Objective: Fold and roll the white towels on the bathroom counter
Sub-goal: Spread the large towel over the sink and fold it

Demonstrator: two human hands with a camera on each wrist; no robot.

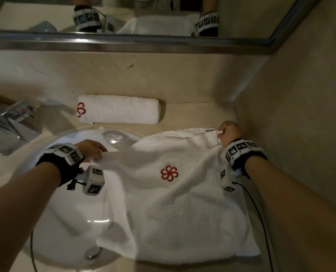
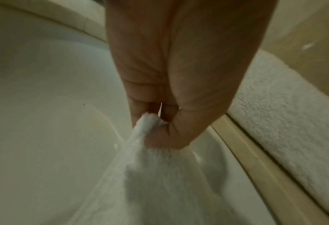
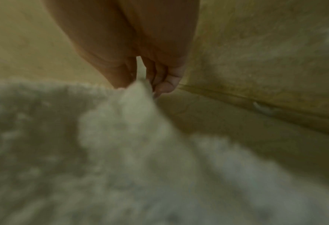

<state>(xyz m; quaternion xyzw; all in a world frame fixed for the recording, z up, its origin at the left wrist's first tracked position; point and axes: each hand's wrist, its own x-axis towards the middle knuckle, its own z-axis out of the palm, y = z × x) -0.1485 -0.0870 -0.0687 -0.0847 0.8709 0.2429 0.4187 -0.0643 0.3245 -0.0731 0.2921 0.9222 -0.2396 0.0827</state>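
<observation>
A white towel [image 1: 182,209] with a red flower emblem is spread over the counter and the right part of the sink. My left hand [image 1: 93,149] pinches its left far corner above the basin; the left wrist view shows the towel corner [image 2: 150,121] caught between thumb and fingers of that left hand [image 2: 159,121]. My right hand [image 1: 229,133] pinches the right far corner near the side wall, and the right hand [image 3: 140,82] shows the towel [image 3: 132,97] bunched in its fingers. A rolled white towel [image 1: 119,109] with the same emblem lies behind, by the back wall.
A round white sink [image 1: 69,222] fills the lower left, with a chrome faucet [image 1: 12,122] at its left. A mirror [image 1: 143,14] runs along the back wall. A beige side wall [image 1: 300,114] stands close on the right. Beige counter [image 1: 192,114] shows between the towels.
</observation>
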